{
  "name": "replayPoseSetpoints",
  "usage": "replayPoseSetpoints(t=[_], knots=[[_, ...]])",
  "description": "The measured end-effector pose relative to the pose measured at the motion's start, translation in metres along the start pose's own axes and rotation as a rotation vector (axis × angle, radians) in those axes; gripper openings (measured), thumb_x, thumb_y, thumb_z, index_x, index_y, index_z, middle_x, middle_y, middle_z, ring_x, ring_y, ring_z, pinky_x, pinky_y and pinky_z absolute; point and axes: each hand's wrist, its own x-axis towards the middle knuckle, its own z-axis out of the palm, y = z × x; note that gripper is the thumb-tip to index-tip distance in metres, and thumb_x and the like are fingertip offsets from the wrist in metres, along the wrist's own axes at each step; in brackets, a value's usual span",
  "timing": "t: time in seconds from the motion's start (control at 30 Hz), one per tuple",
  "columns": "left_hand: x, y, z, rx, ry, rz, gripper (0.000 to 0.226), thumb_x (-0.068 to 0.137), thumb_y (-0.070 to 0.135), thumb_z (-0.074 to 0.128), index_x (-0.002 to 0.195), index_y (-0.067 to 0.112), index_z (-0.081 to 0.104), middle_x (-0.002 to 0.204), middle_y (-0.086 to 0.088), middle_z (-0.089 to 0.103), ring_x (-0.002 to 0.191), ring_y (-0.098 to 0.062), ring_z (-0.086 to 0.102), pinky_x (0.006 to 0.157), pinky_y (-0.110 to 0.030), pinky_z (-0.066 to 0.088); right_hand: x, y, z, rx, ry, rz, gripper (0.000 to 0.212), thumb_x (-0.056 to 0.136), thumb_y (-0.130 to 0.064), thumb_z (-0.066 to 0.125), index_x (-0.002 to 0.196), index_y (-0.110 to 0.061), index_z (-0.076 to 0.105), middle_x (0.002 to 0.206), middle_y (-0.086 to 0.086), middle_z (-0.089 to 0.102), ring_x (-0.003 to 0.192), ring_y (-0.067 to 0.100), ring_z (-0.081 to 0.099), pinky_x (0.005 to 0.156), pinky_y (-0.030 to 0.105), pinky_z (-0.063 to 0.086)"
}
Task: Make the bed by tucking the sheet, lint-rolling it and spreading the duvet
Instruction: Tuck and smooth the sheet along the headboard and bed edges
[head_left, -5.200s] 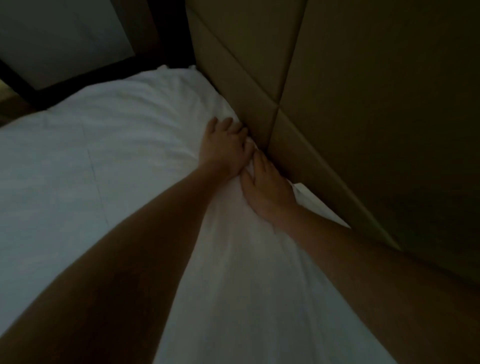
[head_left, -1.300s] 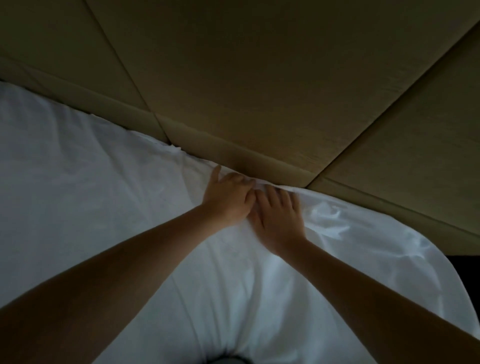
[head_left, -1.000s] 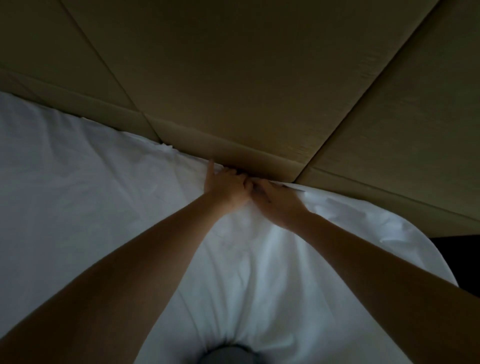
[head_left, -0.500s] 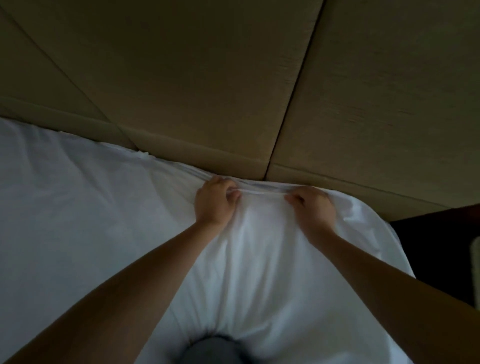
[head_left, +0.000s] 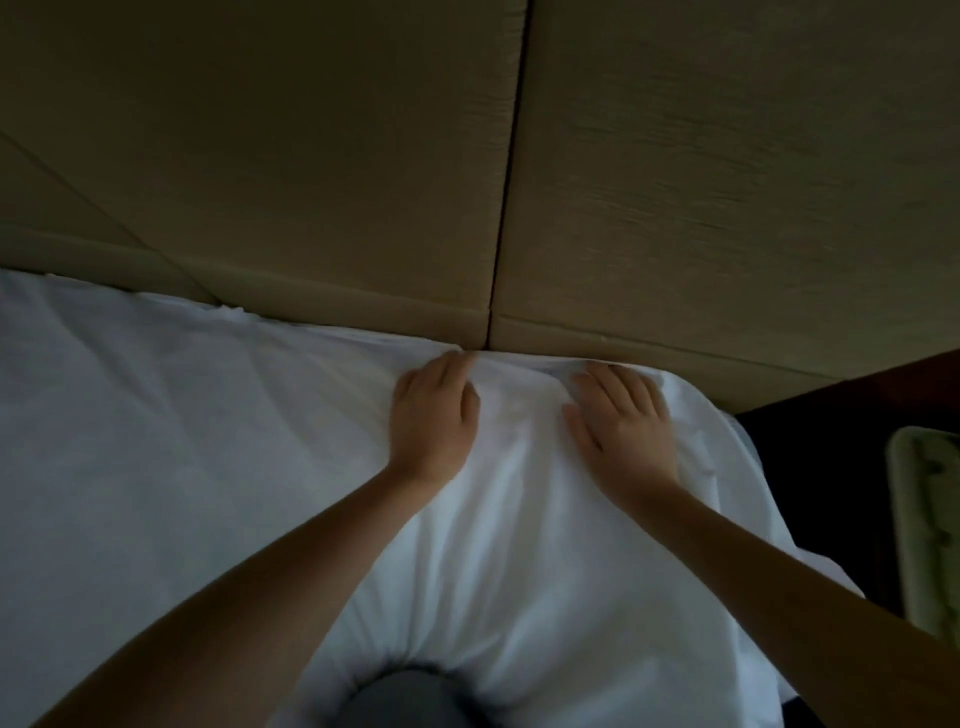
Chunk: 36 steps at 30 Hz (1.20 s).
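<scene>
A white sheet (head_left: 182, 467) covers the mattress and meets the padded headboard (head_left: 311, 156). My left hand (head_left: 434, 415) rests on the sheet's edge just below the headboard's vertical seam. Its fingertips curl down into a fold of cloth at the gap and are hidden there. My right hand (head_left: 623, 421) lies flat on the sheet a hand's width to the right, with its fingers apart and the fingertips at the same fold. Past my right hand the sheet bunches loosely over the mattress corner (head_left: 727, 467). No lint roller or duvet is in view.
The beige headboard panels fill the top of the view. Dark floor (head_left: 857, 441) lies right of the bed, with a pale green object (head_left: 927, 519) at the right edge. My grey-clad knee (head_left: 415, 696) presses into the sheet at the bottom.
My hands have moved right along the headboard towards the mattress corner and have spread apart. The right hand has flattened from gripping the fold to lying on the sheet.
</scene>
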Motion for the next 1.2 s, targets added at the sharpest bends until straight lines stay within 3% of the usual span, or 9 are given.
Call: replayPoseSetpoints(t=[0.1,0.17,0.37,0.57,0.67,0.77,0.97,1.1,1.2], knots=[[-0.009,0.018,0.012,0.157,-0.180,0.156,0.055,0.086,0.037,0.026,0.126,0.016,0.058,0.121,-0.009,0.062,0.115,-0.026,0.058,0.092,-0.041,0.041,-0.012,0.007,0.001,-0.003,-0.268,0.127,0.078,0.084,-0.055,0.000,0.147,-0.018,0.029,0.154,0.001,0.028,0.145,0.020,0.020,0.117,0.036,-0.002],[-0.007,0.027,0.018,0.237,-0.341,0.111,0.074,0.082,0.050,0.007,0.141,0.023,0.041,0.145,-0.009,0.042,0.136,-0.023,0.037,0.107,-0.044,0.022,-0.011,0.014,0.010,-0.012,-0.361,0.175,0.069,0.090,-0.056,0.000,0.151,-0.025,0.012,0.159,-0.005,0.013,0.147,0.013,0.005,0.117,0.044,-0.007],[0.016,0.029,0.019,0.407,-0.351,0.158,0.065,0.086,0.047,0.015,0.129,0.016,0.051,0.121,-0.009,0.061,0.118,-0.026,0.052,0.098,-0.038,0.020,0.008,0.013,0.018,0.020,-0.351,0.226,0.052,0.098,-0.049,0.019,0.146,-0.028,0.023,0.153,-0.010,0.024,0.142,0.011,0.017,0.114,0.050,0.011],[0.014,0.046,0.022,0.459,-0.493,0.002,0.050,0.100,0.034,0.023,0.146,0.015,0.027,0.146,-0.012,0.037,0.135,-0.028,0.032,0.110,-0.040,0.020,0.004,0.026,0.005,0.184,-0.258,0.193,0.052,0.098,-0.044,0.015,0.139,-0.025,0.042,0.144,-0.005,0.045,0.136,0.014,0.035,0.111,0.038,0.021],[0.013,0.062,0.019,0.418,-0.394,0.031,0.045,0.097,0.027,0.024,0.130,0.007,0.047,0.129,-0.012,0.053,0.121,-0.029,0.046,0.104,-0.038,0.029,-0.018,0.040,-0.005,0.234,-0.008,0.279,0.070,0.083,-0.046,0.014,0.123,-0.010,0.058,0.122,0.011,0.061,0.117,0.030,0.053,0.100,0.039,0.034],[0.004,0.085,0.019,0.183,-0.247,0.232,0.056,0.086,0.029,0.017,0.101,0.007,0.066,0.098,-0.012,0.066,0.094,-0.031,0.060,0.085,-0.037,0.043,-0.040,0.059,-0.012,0.132,-0.010,0.453,0.068,0.085,-0.050,0.023,0.133,-0.008,0.047,0.131,0.013,0.050,0.124,0.033,0.042,0.104,0.040,0.023],[-0.006,0.118,0.059,0.167,-0.472,0.064,0.048,0.102,0.033,0.021,0.149,0.025,0.023,0.157,-0.003,0.022,0.144,-0.021,0.019,0.115,-0.038,0.014,-0.035,0.076,-0.007,0.235,-0.188,0.555,0.044,0.094,-0.042,0.046,0.127,-0.015,0.048,0.139,0.005,0.043,0.132,0.026,0.030,0.109,0.038,0.020],[-0.016,0.116,0.070,0.196,-0.451,0.051,0.083,0.076,0.046,-0.015,0.150,0.030,0.017,0.159,0.001,0.016,0.146,-0.017,0.012,0.117,-0.036,0.005,-0.033,0.077,-0.004,0.292,-0.216,0.591,0.043,0.094,-0.042,0.046,0.129,-0.019,0.044,0.141,0.006,0.037,0.133,0.028,0.025,0.110,0.041,0.015],[-0.016,0.115,0.075,0.181,-0.368,0.041,0.086,0.073,0.045,-0.012,0.148,0.028,0.026,0.156,-0.001,0.025,0.145,-0.018,0.020,0.115,-0.036,0.007,-0.030,0.077,-0.004,0.326,-0.214,0.584,0.041,0.094,-0.041,0.045,0.131,-0.021,0.043,0.141,0.007,0.035,0.133,0.030,0.024,0.111,0.041,0.013]])
